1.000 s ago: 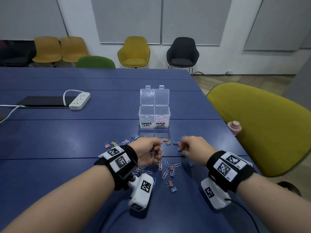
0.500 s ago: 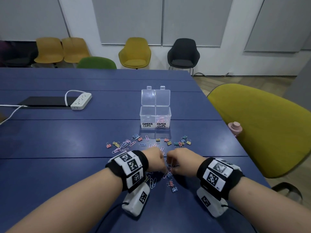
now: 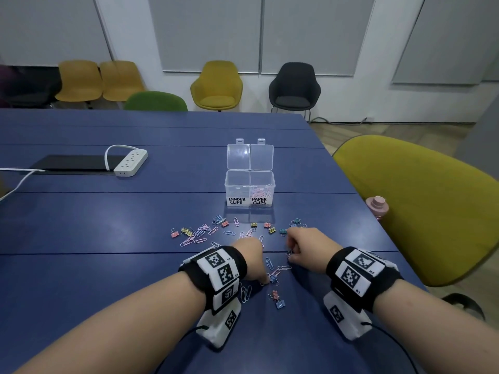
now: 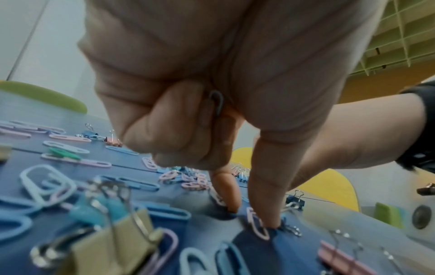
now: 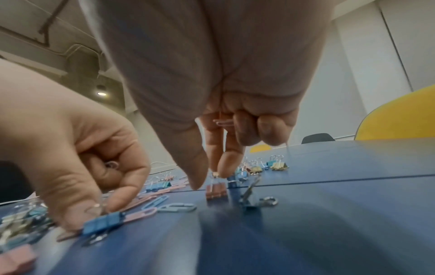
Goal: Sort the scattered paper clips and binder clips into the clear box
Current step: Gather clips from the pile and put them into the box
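Observation:
The clear box (image 3: pixel 249 184) stands open, with pink paper clips in the compartment labelled PAPER CLIPS. Coloured paper clips (image 3: pixel 201 234) and binder clips (image 3: pixel 276 299) lie scattered in front of it. My left hand (image 3: pixel 266 281) is low on the table; its thumb and index finger (image 5: pixel 98 210) pinch a blue binder clip (image 5: pixel 103 223), while its curled fingers keep a paper clip (image 4: pixel 217 102) in the palm. My right hand (image 5: pixel 212 178) pinches the wire handle of a pink binder clip (image 5: pixel 216 191), and a pink paper clip (image 5: pixel 223 122) sits in its curled fingers.
A white power strip (image 3: pixel 131 161) with its cable and a black pad (image 3: pixel 73 164) lie at the far left of the blue table (image 3: pixel 81 265). A yellow-green chair (image 3: pixel 418 211) and a pink bottle (image 3: pixel 378 207) stand by the table's right edge.
Both hands drew back toward me from the clips nearer the box. The right hand then shifted a little right, and the left lowered onto the blue binder clip.

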### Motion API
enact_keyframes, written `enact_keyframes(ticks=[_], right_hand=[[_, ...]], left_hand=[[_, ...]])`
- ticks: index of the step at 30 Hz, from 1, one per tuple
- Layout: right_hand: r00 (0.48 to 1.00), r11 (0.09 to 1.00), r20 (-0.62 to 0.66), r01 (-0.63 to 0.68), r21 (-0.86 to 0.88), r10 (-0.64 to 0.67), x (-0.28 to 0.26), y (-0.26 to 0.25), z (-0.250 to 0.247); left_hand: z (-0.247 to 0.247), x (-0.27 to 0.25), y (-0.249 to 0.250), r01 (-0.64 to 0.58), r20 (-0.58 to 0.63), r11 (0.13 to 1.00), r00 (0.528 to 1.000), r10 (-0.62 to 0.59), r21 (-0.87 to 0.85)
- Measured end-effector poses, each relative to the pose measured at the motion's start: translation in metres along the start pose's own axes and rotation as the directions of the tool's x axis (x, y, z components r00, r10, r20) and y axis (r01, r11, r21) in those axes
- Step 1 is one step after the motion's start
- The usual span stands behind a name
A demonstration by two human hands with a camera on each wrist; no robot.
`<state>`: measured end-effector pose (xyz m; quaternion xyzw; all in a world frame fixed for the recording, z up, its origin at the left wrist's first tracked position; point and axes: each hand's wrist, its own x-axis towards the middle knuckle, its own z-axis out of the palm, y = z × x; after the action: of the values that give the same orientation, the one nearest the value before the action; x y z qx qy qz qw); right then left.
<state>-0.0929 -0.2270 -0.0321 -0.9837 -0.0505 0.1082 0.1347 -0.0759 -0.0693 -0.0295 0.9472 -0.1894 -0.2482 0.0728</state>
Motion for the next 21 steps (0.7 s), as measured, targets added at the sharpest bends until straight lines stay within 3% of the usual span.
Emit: enact_keyframes(ticks=[6, 10, 16, 21], right_hand=[[0.998, 0.998, 0.059, 0.029, -0.059, -0.026, -0.002, -0.006, 0.008], [0.999, 0.984, -0.004, 0.032, -0.174, -0.034, 0.001, -0.009, 0.010], [0.995, 0.988, -0.085, 0.047, -0.149, -0.060, -0.001, -0.007, -0.001], [0.996, 0.988, 0.092, 0.036, -0.151, -0.023, -0.011, -0.020, 0.007]], left_hand=[[-0.001, 0.004, 0.005, -0.015, 0.004, 0.997, 1.000, 0.014, 0.081], [0.000, 0.004, 0.003, -0.023, 0.024, 0.994, 0.999, 0.021, 0.105], [0.002, 0.000, -0.003, -0.019, 0.024, 0.992, 1.000, 0.016, 0.128], [-0.006, -0.007, -0.021, -0.035, 0.021, 0.995, 0.999, 0.037, -0.088]])
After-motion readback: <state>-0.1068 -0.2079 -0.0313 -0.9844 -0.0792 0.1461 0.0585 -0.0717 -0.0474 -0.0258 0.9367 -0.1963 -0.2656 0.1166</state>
